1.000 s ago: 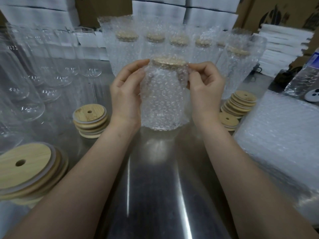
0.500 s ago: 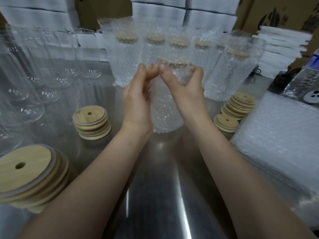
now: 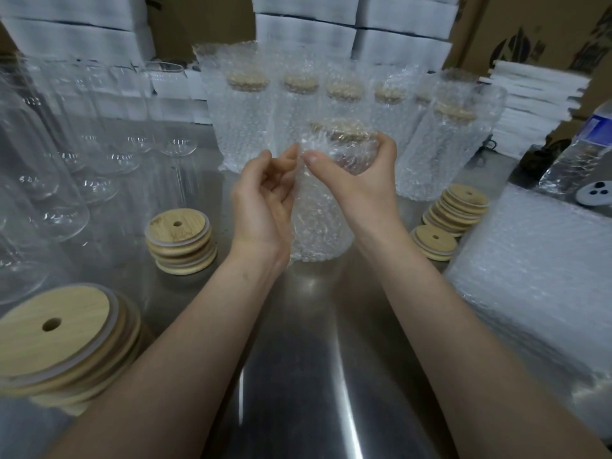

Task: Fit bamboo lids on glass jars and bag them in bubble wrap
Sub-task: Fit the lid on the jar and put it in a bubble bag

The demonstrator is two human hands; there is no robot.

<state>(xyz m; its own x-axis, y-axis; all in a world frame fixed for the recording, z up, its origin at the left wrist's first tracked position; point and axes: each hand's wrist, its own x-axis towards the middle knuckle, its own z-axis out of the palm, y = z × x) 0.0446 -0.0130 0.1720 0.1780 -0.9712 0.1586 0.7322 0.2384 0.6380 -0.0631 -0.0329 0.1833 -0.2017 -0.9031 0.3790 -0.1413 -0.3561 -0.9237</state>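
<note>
Head view: your left hand (image 3: pixel 265 200) is half curled, fingertips against the loose mouth of the bubble-wrap bag (image 3: pixel 318 223). Can't tell if it really pinches. Your right hand (image 3: pixel 361 180) is curled over the bag top and grips it, thumb pressing the flap. Inside, the jar stands upright on the steel table (image 3: pixel 298 376), its bamboo lid (image 3: pixel 344 127) already on.

Step looks like closing the bag mouth. Fold the flap flat over the lid, keep the jar planted, and don't tip it into the row behind.

Surface:
- Nearest is a lid stack (image 3: pixel 53 329) at the left.
- Next are a smaller stack (image 3: pixel 180 233) and the right stacks (image 3: pixel 460 203).
- Spare bags (image 3: pixel 536 260) are piled at the right.
- Bare glass jars (image 3: pixel 49 160) stand at the left.
- A row of bagged jars (image 3: pixel 251 127) sits just behind your hands.
- A water bottle (image 3: pixel 583 150) is far right.

White boxes (image 3: pixel 304 28) and brown cartons (image 3: pixel 530 31) line the back.
</note>
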